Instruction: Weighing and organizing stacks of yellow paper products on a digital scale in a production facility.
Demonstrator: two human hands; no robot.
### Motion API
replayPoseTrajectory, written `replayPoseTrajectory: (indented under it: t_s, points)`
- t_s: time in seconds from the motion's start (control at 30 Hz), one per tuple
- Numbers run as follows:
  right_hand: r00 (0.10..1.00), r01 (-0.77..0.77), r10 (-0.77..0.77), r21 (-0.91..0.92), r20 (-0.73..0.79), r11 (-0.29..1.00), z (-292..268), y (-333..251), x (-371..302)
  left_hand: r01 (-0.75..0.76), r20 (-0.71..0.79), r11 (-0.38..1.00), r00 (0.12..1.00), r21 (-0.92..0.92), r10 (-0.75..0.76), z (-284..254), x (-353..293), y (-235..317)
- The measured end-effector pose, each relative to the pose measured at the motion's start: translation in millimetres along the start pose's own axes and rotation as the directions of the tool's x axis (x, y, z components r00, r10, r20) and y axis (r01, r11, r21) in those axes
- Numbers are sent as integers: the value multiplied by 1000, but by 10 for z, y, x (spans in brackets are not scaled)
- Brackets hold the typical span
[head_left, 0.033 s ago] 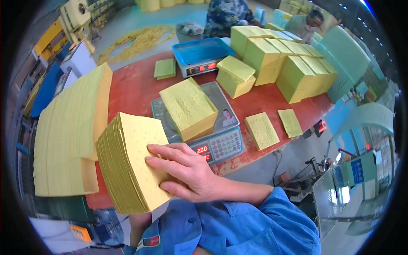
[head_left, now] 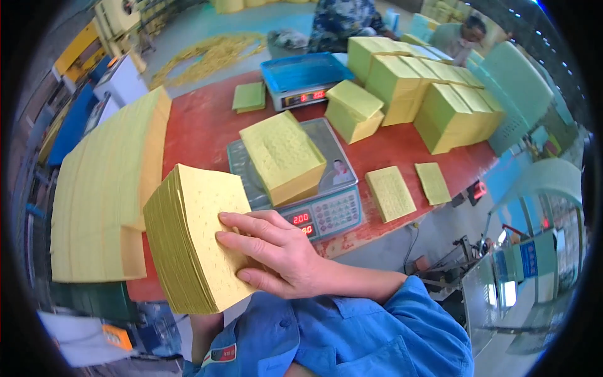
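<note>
A thick stack of yellow paper sheets (head_left: 210, 242) is held tilted in front of me, its layered edges facing left. My right hand (head_left: 276, 251) presses on its broad face, fingers slightly apart and thumb near the lower edge. My left forearm (head_left: 206, 328) rises to the underside of this stack, which hides the left hand and its fingers. Just beyond, another yellow paper stack (head_left: 282, 154) rests on a digital scale (head_left: 336, 210) with a lit red display and a keypad.
A long row of yellow stacks (head_left: 100, 195) lines the left of the red table (head_left: 201, 125). More tall stacks (head_left: 446, 113) stand at the far right, near a blue-topped scale (head_left: 304, 72). Two thin piles, one a small block (head_left: 391, 195), lie right. Two people are beyond the table.
The whole view has shifted slightly, so the table and scales sit a little farther right and higher. My right hand keeps its place on the stack.
</note>
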State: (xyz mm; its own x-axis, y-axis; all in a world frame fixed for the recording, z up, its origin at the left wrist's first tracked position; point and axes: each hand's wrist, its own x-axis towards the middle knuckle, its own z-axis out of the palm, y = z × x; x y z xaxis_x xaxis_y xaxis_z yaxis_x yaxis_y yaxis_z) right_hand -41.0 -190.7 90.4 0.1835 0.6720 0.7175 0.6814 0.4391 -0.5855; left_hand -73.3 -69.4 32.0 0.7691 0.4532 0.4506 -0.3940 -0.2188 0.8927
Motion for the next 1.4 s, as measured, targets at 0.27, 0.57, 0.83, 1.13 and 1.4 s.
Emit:
replayPoseTrajectory:
  t_s: [0.27, 0.57, 0.83, 1.13, 1.4]
  points:
    - [987, 17, -25, 56, 156, 998, -301, 51, -199, 160, -189, 982, 972, 97, -139, -88, -473, 193]
    - [985, 164, -169, 105, 45, 981, -592, 139, -186, 278, -277, 958, 928, 75, -248, 130, -678, 341]
    - [992, 123, -123, 9, 12, 992, -867, 287, -280, 267, -423, 962, 879, 50, -222, 42, -856, 589]
    - [999, 21, -22, 30, 46, 999, -937, 225, -340, 207, -443, 977, 873, -43, -205, -171, -794, 738]
    - [990, 114, -101, -139, 99, 984, -767, 91, -23, 227, -382, 964, 886, -138, -264, -413, -762, 900]
